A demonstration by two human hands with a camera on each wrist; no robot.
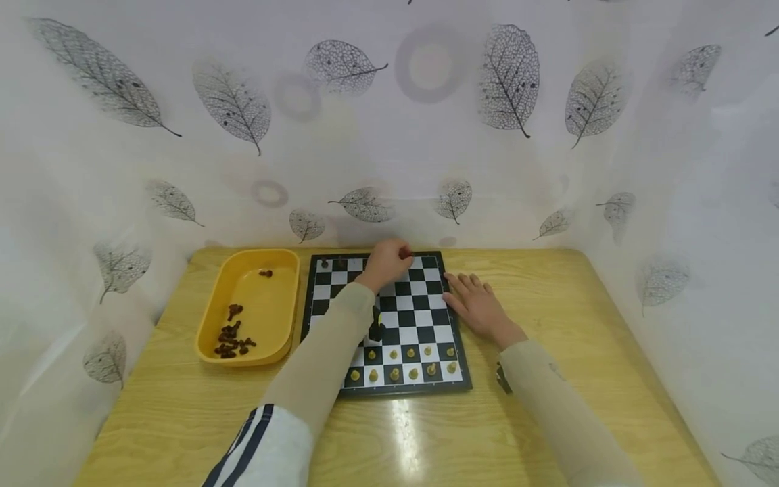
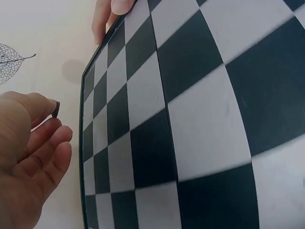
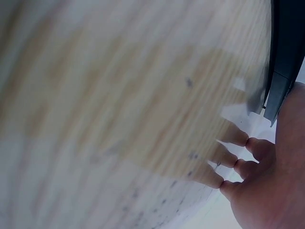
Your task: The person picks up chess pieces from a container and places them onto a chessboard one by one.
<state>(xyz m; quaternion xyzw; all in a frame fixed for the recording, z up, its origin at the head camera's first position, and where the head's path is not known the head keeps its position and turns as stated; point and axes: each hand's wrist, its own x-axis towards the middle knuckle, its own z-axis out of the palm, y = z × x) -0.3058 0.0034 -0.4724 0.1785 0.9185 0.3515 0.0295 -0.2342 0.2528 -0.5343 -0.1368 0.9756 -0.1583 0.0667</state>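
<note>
My left hand (image 1: 385, 262) reaches over the far edge of a black-and-white chessboard (image 1: 424, 316), pinching a dark brown chess piece (image 1: 405, 252) between thumb and fingers. In the left wrist view only a small dark end of that piece (image 2: 56, 109) shows at the fingertips. Two dark pieces (image 1: 324, 263) stand at the board's far left corner. Pale yellow pieces (image 1: 394, 373) stand in two rows along the near side, partly covered by my left forearm. Flat beside the board's right edge rests my right hand (image 1: 479, 310), fingers straight, fingertips at the rim.
A yellow plastic tray (image 1: 293, 297) sits left of the board, with several dark chess pieces (image 1: 230, 338) lying in it, mostly at its near end. The wooden table (image 1: 584, 325) ends at a pale leaf-print curtain (image 1: 389, 135) behind and at both sides.
</note>
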